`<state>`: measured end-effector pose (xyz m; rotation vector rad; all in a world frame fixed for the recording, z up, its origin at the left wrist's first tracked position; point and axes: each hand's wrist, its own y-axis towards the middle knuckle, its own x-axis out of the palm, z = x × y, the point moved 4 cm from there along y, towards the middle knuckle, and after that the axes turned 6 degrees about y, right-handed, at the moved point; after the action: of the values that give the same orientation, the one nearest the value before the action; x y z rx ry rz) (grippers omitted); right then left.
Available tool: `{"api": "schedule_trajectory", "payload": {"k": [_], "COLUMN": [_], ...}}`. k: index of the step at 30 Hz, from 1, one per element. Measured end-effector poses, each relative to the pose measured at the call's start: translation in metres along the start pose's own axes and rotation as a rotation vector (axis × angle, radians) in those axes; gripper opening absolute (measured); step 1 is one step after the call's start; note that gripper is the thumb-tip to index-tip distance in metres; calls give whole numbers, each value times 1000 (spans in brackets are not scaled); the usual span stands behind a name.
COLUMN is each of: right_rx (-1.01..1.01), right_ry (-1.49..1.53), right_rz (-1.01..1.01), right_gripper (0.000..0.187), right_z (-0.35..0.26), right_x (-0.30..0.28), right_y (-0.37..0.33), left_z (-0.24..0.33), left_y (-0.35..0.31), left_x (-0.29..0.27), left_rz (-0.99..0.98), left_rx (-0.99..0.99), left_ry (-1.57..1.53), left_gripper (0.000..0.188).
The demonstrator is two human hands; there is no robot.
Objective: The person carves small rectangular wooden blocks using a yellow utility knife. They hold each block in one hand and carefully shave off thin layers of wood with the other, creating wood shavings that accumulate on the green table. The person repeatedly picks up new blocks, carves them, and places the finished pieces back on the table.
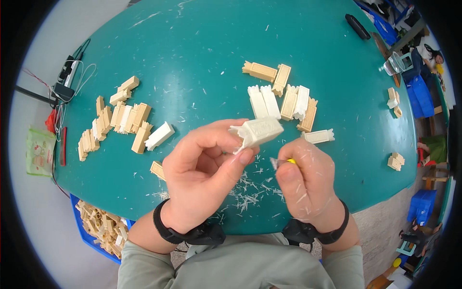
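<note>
My left hand (199, 176) pinches an off-white moulded block (262, 131) between thumb and fingers. The block is long and box-shaped, with a jagged, flared end near my fingertips and raised relief on its side. To the right, my right hand (310, 180) is closed round a small knife (291, 161); a bit of yellow and a short blade show by the thumb. The blade is apart from the block. White shavings (248, 192) lie on the green table below my hands, and some cling to my right hand. Just beyond are several similar white and tan blocks (260, 102).
More tan and white blocks (122, 118) lie in a cluster at left, with a few (396, 161) at the right edge. A blue bin (89, 236) full of pieces stands lower left. A power strip (71, 74) with cables is at far left, a black object (357, 27) at far right.
</note>
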<state>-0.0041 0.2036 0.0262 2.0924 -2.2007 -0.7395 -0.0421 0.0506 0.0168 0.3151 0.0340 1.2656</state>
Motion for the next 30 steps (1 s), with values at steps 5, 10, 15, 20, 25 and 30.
{"api": "schedule_trajectory", "payload": {"k": [5, 10, 15, 20, 25, 30], "right_rx": [-55, -78, -95, -101, -154, -111], "right_ry": [-12, -24, -44, -62, -124, -156], "right_rz": [3, -14, -36, -42, 3, 22], "right_gripper": [26, 28, 29, 29, 29, 28], "right_z": [2, 1, -1, -1, 1, 2], "right_x": [3, 4, 5, 6, 7, 4], "right_y": [-1, -1, 0, -1, -1, -1], "left_z": [3, 11, 10, 11, 13, 17], "left_y": [-4, -4, -8, -8, -11, -10], "left_x": [1, 5, 3, 4, 4, 7], "left_rz": [-57, -88, -66, -56, -51, -47], "left_rx": [256, 361, 380, 409, 440, 546], "left_ry": [269, 393, 482, 521, 618, 678], "left_gripper": [24, 25, 28, 28, 29, 27]}}
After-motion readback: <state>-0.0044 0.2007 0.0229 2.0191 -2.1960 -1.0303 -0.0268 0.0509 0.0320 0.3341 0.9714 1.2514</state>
